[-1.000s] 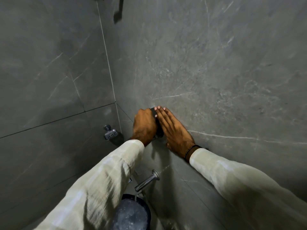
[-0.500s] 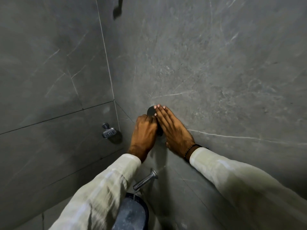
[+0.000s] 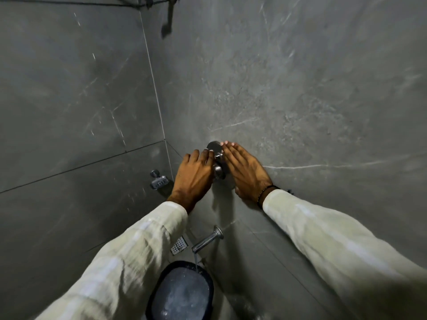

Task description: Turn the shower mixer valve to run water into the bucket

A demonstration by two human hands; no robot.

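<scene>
We stand in a corner of grey marbled wall tiles [image 3: 300,88]. Our left hand [image 3: 193,179] and right hand [image 3: 246,172] flank the valve [image 3: 217,162], flat and gripping nothing. Below, the spout [image 3: 205,241] trickles water into the bucket [image 3: 182,294]. No writing shows.

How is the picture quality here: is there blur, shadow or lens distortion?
Head view: dim light; wide-angle lens bends the wall tile joints; both sleeves smear near the frame edge; the mixer valve and spout stay fairly sharp; soft shadows lie under the hands.
</scene>
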